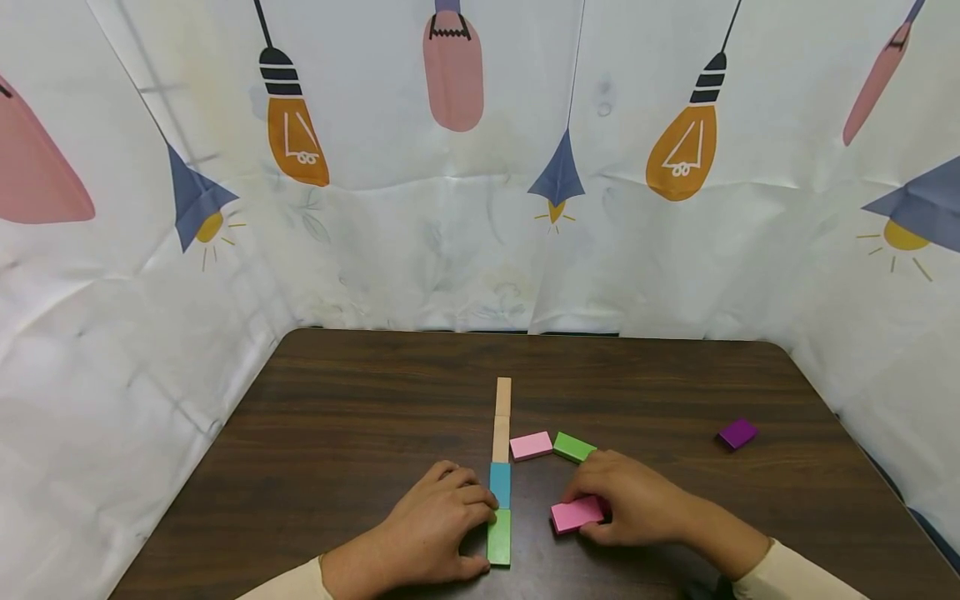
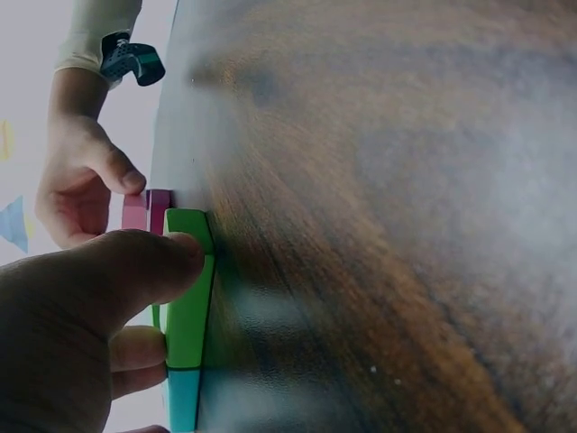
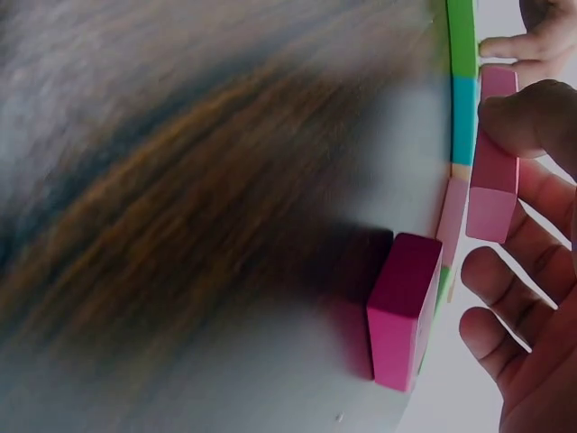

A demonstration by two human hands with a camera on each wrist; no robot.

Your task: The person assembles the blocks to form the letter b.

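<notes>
My left hand [image 1: 438, 529] rests along the left side of a green block [image 1: 498, 542], thumb at its near corner and fingertips by the joint with the blue block [image 1: 500, 486]. In the left wrist view the thumb [image 2: 185, 254] touches that green block's near end. My right hand [image 1: 637, 504] pinches a pink block [image 1: 576, 513] between thumb and fingers; the right wrist view shows this pink block [image 3: 494, 167] raised off the table. Just beyond that hand lies a slanted green block [image 1: 573, 447], its right end partly covered. A lighter pink block [image 1: 531, 446] adjoins it.
Two wooden blocks [image 1: 502, 417] continue the straight row away from me. A purple block [image 1: 738, 434] lies alone on the right of the dark brown table [image 1: 337, 400]. A white printed cloth [image 1: 420, 250] hangs behind and at both sides.
</notes>
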